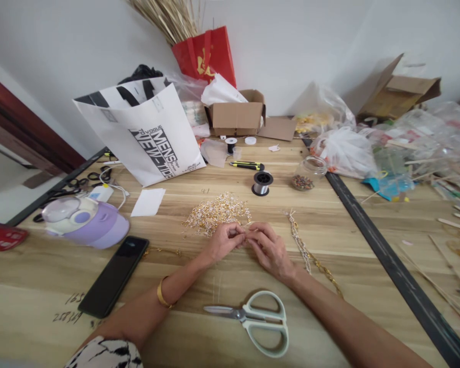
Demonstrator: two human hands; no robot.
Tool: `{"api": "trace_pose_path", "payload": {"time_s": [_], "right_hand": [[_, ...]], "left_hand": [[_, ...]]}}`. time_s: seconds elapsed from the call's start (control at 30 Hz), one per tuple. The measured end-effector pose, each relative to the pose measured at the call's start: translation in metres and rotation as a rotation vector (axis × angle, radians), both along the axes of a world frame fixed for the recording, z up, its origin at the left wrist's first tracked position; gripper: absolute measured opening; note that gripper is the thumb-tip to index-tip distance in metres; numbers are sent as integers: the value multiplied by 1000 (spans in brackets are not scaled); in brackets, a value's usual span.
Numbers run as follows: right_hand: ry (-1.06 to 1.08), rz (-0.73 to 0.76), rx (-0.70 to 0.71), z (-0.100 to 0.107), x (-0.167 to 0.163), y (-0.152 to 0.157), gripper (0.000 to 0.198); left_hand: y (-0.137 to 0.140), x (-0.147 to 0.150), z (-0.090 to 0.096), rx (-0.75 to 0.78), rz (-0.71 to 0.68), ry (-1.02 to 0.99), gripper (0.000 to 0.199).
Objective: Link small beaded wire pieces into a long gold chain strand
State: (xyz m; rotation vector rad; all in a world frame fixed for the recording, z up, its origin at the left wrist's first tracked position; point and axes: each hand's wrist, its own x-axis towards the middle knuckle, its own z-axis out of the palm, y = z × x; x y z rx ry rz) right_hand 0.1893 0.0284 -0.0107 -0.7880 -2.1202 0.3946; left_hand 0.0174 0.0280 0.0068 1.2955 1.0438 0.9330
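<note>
My left hand (227, 240) and my right hand (267, 249) meet at the fingertips in front of a heap of small gold and silver beads (216, 210). Both are closed in a pinch; what lies between the fingers is too small to name. Thin clear line (216, 287) seems to trail on the table below my left hand. To the right of my right hand lie strands of silver and gold chain (299, 239). Scissors with pale green handles (266, 323) rest nearer to me, blades pointing left. A spool of clear line (262, 183) stands beyond my hands.
Left are a black phone (114, 276), a lilac device (86, 222) and a white paper bag (145, 135). Behind stand a utility knife (247, 165), a cardboard box (235, 118) and a jar of beads (306, 176). Plastic bags (345, 151) and sticks crowd the right.
</note>
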Motion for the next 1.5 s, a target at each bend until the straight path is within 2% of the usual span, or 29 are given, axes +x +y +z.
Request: {"api": "trace_pose_path", "payload": {"time_s": [0.13, 0.37, 0.83, 1.5], "right_hand": [[-32, 28, 9, 0, -1, 1, 16], [16, 46, -62, -3, -3, 5, 16], [39, 51, -148, 4, -2, 6, 14], [101, -11, -163, 3, -2, 8, 8]], "left_hand": [[-1, 1, 0, 31, -8, 27, 25], [-1, 1, 1, 55, 22, 110, 14], [-3, 2, 8, 66, 55, 153, 15], [-1, 2, 3, 58, 45, 158, 15]]}}
